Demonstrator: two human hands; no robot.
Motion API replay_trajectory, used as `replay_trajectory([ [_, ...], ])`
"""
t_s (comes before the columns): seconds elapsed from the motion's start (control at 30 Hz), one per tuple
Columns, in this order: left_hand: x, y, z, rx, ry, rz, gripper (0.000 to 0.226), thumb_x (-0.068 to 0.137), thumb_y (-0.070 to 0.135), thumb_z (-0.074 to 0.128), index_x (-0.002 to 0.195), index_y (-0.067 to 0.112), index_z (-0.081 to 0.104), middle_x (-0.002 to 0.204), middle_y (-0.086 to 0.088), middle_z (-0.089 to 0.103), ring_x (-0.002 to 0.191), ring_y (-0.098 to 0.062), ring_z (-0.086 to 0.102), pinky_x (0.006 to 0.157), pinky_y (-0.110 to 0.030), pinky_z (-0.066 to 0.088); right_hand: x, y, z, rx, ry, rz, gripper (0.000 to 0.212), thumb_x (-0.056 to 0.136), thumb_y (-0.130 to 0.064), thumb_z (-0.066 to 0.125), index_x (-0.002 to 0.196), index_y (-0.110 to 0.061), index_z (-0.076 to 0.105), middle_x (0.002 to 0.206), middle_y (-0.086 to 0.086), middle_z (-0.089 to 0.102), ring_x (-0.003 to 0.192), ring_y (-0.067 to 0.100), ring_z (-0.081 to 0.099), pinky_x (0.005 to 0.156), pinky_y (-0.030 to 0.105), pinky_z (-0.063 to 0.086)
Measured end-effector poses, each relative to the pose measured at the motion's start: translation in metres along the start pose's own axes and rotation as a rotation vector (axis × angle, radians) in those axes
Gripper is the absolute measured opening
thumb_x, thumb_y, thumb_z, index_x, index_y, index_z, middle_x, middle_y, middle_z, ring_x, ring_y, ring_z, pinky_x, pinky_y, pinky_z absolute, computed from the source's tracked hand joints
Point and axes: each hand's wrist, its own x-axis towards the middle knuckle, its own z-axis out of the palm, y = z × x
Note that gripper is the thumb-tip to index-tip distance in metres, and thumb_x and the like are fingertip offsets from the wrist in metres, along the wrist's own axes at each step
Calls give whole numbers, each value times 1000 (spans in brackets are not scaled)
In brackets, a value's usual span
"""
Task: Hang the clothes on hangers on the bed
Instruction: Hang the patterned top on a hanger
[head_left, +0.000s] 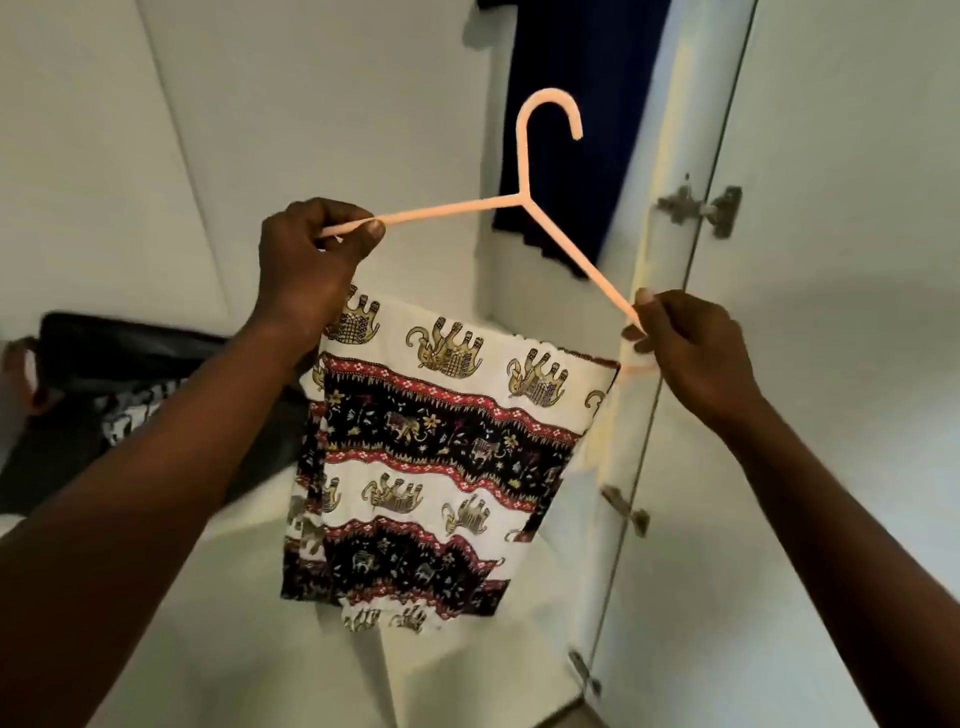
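Elephant-print cloth (441, 457) on plastic hanger (447, 210) btwn L hand (306, 260), R hand (685, 353)

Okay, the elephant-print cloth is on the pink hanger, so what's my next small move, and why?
Probably raise the hanger toward the hanging navy garment: the elephant-print cloth already drapes its bar, left hand and right hand hold its arms, and the hook is free.
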Motion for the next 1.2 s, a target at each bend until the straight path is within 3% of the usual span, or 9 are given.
replay_trajectory([
  [0.13, 85, 25, 5, -34, 86, 56, 8, 90, 27, 79, 89, 33, 75, 86, 4, 68, 75, -9, 58, 58, -24, 48, 98, -25, 2, -29, -77, -241, 31, 106, -42, 52, 89, -22, 68, 71, -2, 71, 60, 15, 69, 63, 48, 61],
  [0.27, 178, 59, 23, -16, 142, 127, 9, 92, 24, 78, 86, 29, 73, 80, 8, 66, 70, -4, 55, 59, -23, 44, 182, -52, -4, 87, 42, -326, 29, 106, -38, 52, 85, -25, 67, 63, 0, 65, 50, 18, 61, 51, 50, 55],
  [0.37, 236, 69, 43, 154, 273, 198, 19, 92, 34, 77, 103, 22, 68, 101, -2, 67, 92, -19, 63, 78, -35, 51, 246, -74, -12, 111, 189, -340, 31, 104, -38, 54, 79, -27, 69, 64, -1, 66, 59, 22, 63, 61, 47, 56],
  [0.5, 255, 85, 94, 416, 559, 461, 36, 95, 40, 66, 124, 23, 55, 130, -6, 52, 124, -29, 49, 97, -52, 40, 316, -99, -30, -19, 344, -409, 27, 104, -36, 53, 89, -27, 74, 73, -7, 68, 68, 16, 64, 65, 33, 50],
  [0.63, 251, 91, 170, 273, 312, 666, 35, 92, 50, 58, 120, 31, 52, 124, 9, 52, 119, -17, 52, 98, -49, 45, 380, -122, -43, -163, 374, -414, 26, 102, -37, 53, 97, -23, 75, 84, -1, 71, 77, 24, 66, 72, 40, 56],
  [0.77, 284, 104, 242, 176, 208, 628, 37, 94, 57, 58, 123, 35, 49, 131, 16, 49, 125, -9, 48, 103, -47, 43, 445, -154, -51, -293, 334, -407, 25, 97, -38, 56, 99, -19, 72, 88, 2, 69, 81, 28, 66, 69, 39, 55],
  [0.9, 332, 125, 292, -56, 154, 499, 65, 80, 81, 43, 128, 38, 47, 133, 17, 48, 126, -10, 48, 106, -52, 45, 491, -194, -58, -416, 352, -424, 17, 95, -29, 58, 90, -14, 62, 83, 4, 62, 77, 26, 62, 60, 31, 41],
  [1.07, 387, 133, 330, -144, 77, 499, 95, 72, 87, 55, 147, 33, 34, 147, 9, 46, 133, -17, 48, 108, -52, 45, 547, -232, -61, -526, 441, -440, 13, 95, -25, 59, 94, -14, 52, 79, 0, 52, 69, 15, 50, 54, 27, 34],
  [1.2, 427, 127, 349, -169, 7, 537, 118, 58, 90, 61, 155, 35, 20, 157, 4, 41, 142, -24, 43, 109, -56, 45, 585, -241, -54, -572, 484, -409, 14, 98, -25, 58, 100, -14, 49, 97, 6, 56, 88, 25, 57, 72, 32, 42],
])
